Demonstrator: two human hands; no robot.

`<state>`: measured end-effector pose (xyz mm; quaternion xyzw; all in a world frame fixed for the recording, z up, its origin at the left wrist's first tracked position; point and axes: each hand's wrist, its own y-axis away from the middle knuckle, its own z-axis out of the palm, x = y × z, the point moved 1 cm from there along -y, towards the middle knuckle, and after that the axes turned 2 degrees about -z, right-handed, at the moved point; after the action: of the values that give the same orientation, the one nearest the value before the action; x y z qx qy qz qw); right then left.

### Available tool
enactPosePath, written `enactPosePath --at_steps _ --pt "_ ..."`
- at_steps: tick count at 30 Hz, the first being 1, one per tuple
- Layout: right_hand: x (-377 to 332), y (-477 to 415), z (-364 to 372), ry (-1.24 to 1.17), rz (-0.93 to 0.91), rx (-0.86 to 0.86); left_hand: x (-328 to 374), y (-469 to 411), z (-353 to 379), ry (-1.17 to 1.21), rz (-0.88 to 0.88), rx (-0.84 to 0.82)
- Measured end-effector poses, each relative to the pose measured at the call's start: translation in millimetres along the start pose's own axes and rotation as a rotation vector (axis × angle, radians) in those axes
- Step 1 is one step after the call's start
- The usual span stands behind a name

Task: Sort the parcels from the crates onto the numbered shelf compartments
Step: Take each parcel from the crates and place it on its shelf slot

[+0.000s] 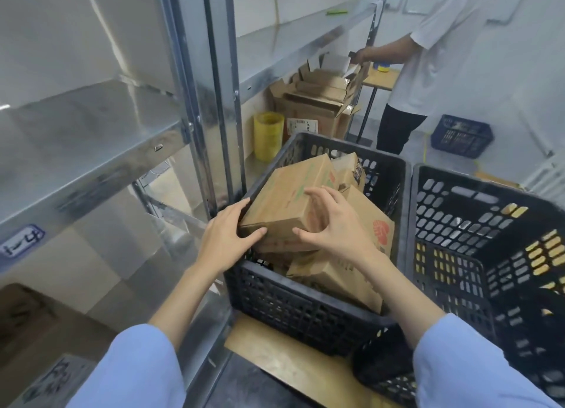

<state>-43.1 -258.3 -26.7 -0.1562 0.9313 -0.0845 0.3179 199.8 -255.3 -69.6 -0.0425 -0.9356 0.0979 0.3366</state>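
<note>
While the left hand (227, 239) pinches the near-left corner of the top parcel (287, 202), thumb on its near face and fingers pressed together along its left side, the right hand (333, 224) curves over the near-right corner with fingers spread; blur hides whether it touches. Parcel lies tilted atop other parcels (336, 279) in the left crate (305, 309), just right of the shelf (91, 163). Second crate (458, 212) adjoins on the right. Person (443, 56) stands far right.

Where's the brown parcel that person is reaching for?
In the head view, centre: the brown cardboard parcel lies atop the pile in the black plastic crate next to the metal shelf post, the left hand gripping its near corner.
</note>
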Motion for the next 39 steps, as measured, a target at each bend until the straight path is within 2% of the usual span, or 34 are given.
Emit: enactPosePath --at_steps 7,13,17,27,34,39 --pt "6 1 1 0.001 -0.021 0.019 -3 -1 5 0.061 -0.032 0.009" --pt "5 1 1 0.009 -0.026 0.021 -2 0 9 0.024 0.010 0.034" --pt "6 -2 -4 -0.019 -0.027 0.005 -1 0 10 0.029 -0.031 0.035" --pt "-1 3 -13 -0.062 -0.057 0.034 6 2 7 0.237 -0.144 0.055" --pt "-1 17 -36 -0.150 -0.085 0.074 30 5 8 0.433 -0.122 0.053" --pt "5 24 -56 -0.249 -0.064 0.039 54 9 4 0.520 -0.108 0.056"
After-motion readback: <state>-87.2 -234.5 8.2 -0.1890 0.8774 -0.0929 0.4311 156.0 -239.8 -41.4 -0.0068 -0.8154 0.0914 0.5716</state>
